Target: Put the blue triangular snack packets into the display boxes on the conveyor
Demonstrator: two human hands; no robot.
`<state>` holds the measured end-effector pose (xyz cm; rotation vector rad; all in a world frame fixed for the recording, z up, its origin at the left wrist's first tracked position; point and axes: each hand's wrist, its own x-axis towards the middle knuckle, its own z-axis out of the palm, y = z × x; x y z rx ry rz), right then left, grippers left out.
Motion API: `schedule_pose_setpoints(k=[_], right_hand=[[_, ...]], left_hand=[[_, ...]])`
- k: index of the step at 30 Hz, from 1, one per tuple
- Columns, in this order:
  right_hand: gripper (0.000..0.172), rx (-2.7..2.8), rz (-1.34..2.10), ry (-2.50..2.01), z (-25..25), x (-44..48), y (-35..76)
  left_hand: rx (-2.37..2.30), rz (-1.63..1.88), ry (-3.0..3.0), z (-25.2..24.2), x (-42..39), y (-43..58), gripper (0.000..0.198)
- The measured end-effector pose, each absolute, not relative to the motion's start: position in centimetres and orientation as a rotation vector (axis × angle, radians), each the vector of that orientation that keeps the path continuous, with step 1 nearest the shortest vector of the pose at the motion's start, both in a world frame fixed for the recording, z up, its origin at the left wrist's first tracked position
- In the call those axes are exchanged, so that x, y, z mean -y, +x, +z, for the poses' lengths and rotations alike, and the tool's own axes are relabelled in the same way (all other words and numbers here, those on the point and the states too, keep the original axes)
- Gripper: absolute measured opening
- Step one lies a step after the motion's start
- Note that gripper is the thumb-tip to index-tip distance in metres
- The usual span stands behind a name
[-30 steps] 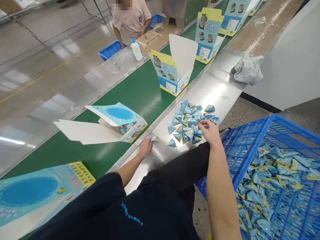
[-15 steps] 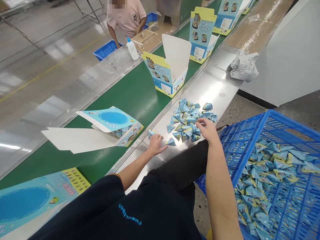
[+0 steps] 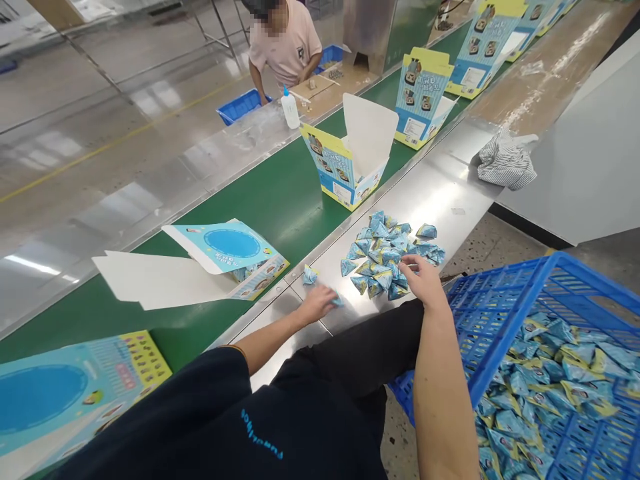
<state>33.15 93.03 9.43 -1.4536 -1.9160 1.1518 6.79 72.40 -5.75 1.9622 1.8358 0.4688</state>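
Small blue-and-yellow triangular packets point(image 3: 380, 250) lie heaped on the metal ledge. At the heap's near right side is my right hand point(image 3: 423, 279), its thumb and fingers bent closed around the edge of a packet, partly hidden. My left hand point(image 3: 319, 304), smeared by motion, is left of the heap over the ledge; its fingers are closed on one blue packet point(image 3: 337, 301). A single packet point(image 3: 310, 274) rests just beyond that hand, near the belt. An open printed carton point(image 3: 235, 250) lies on its side on the green belt, with packets inside.
On the green belt point(image 3: 280, 213) stand open cartons point(image 3: 340, 170), with another box point(image 3: 75, 387) at lower left. A blue crate point(image 3: 520, 313) of packets is at my right. A striped cloth point(image 3: 507, 160) lies on the ledge. Across the belt are a person point(image 3: 287, 47) and a glue bottle point(image 3: 290, 110).
My left hand has moved slightly right and closed on a packet that lay at the heap's near left. The right hand stays at the heap. The view has shifted a little.
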Motion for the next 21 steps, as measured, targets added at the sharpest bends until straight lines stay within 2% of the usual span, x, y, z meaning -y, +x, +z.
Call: schedule_pose_setpoints(k=[2, 6, 12, 17, 21], right_hand=[[0.048, 1.927, 1.160, -1.454, 9.5, -93.0, 32.9], [0.047, 1.924, 1.174, -1.478, 9.8, -92.7, 33.0], [0.045, 1.949, 1.198, -1.487, 9.8, -92.6, 33.2], [0.047, 1.857, 1.225, -1.496, 11.4, -92.4, 32.4], [0.042, 1.586, 1.276, -1.166, 15.1, -88.8, 33.6]], left_hand=[[-1.827, 0.528, 1.964, -5.4, -71.7, 5.9, 0.018], [-2.194, 0.679, 1.704, -5.1, -72.2, 4.2, 0.023], [-2.372, 0.503, 1.425, -5.9, -75.8, 2.5, 0.029], [-2.232, 0.343, 1.468, -7.4, -76.2, 2.6, 0.026], [-2.257, 0.382, 1.523, -8.4, -75.1, 2.8, 0.024]])
